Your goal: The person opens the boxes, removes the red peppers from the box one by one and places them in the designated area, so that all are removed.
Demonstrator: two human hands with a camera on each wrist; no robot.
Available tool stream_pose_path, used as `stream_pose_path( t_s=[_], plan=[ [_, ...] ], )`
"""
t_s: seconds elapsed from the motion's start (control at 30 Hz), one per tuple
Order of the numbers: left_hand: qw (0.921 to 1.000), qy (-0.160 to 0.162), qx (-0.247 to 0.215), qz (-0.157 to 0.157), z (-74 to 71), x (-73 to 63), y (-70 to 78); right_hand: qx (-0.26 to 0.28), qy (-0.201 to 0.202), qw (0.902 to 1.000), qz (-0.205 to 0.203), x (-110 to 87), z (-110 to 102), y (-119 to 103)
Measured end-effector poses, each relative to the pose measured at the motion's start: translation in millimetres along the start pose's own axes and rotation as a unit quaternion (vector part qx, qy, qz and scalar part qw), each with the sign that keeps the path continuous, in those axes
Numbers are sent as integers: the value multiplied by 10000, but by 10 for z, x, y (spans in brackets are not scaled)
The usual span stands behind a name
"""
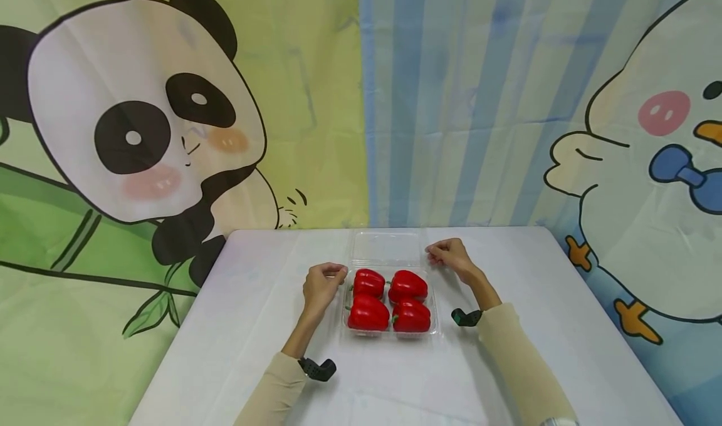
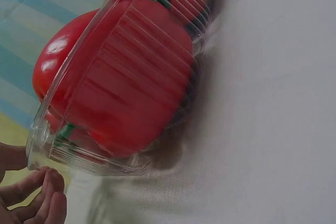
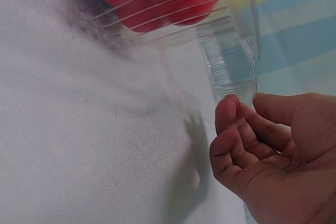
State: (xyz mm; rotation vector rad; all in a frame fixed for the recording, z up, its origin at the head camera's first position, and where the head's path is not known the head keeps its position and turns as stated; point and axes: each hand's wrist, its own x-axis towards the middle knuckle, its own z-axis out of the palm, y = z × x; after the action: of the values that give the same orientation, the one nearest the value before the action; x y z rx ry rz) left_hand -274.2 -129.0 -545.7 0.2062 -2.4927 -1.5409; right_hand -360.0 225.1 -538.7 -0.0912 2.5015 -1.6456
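Note:
Several red bell peppers [image 1: 368, 313] sit in a clear plastic clamshell box [image 1: 433, 291] in the middle of the table. Its hinged lid [image 1: 386, 249] is folded back, away from the person. At the box's far left corner is my left hand [image 1: 321, 287]; thumb and fingers pinch the rim [image 2: 39, 145], as the left wrist view shows. On the other side my right hand [image 1: 453, 258] pinches the lid's right edge, seen close in the right wrist view [image 3: 231, 66]. Ribbed clear walls stand around the peppers.
A white cloth covers the table [image 1: 395, 382]. Behind it hang a panda-printed curtain [image 1: 316, 100] and a blue striped one [image 1: 451, 100]. Each wrist carries a small black camera [image 1: 318, 369].

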Motion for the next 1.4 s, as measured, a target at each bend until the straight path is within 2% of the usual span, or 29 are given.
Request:
stream_pose_path(
  t_s=[0.27, 0.47, 0.57, 0.67, 0.77, 0.93, 0.97, 1.13, 1.27, 1.4],
  plan=[
    [9991, 0, -356, -239, 50, 12, 6, -126, 0, 9999, -55, -61, -41, 6],
    [9953, -25, -844, -482, 74, 17, -7, -173, 62, 9997, -171, -102, -92, 31],
    [9890, -82, -1350, -605, 81, 27, -19, -187, 218, 9994, -202, -133, -112, 47],
    [9775, -177, -1970, -729, 80, 34, -51, -185, 486, 9982, -312, -178, -114, 43],
    [9690, -309, -2291, -874, 48, 30, -28, -255, 746, 9954, -537, -248, -105, 9],
    [9673, -282, -2335, -954, 62, 33, -37, -541, 956, 9883, -1053, -362, -67, -49],
    [9669, -246, -2349, -962, 87, 53, -84, -581, 962, 9865, -1188, -380, -53, -54],
    [9658, -339, -2384, -963, 77, 77, -95, -659, 948, 9795, -1651, -477, 24, -97],
    [9638, -484, -2421, -1006, 38, 71, -40, -853, 816, 9733, -1968, -540, 79, -129],
    [9639, -528, -2407, -1005, -35, 6, 98, -909, 584, 9715, -2109, -589, 127, -162]
  ],
)
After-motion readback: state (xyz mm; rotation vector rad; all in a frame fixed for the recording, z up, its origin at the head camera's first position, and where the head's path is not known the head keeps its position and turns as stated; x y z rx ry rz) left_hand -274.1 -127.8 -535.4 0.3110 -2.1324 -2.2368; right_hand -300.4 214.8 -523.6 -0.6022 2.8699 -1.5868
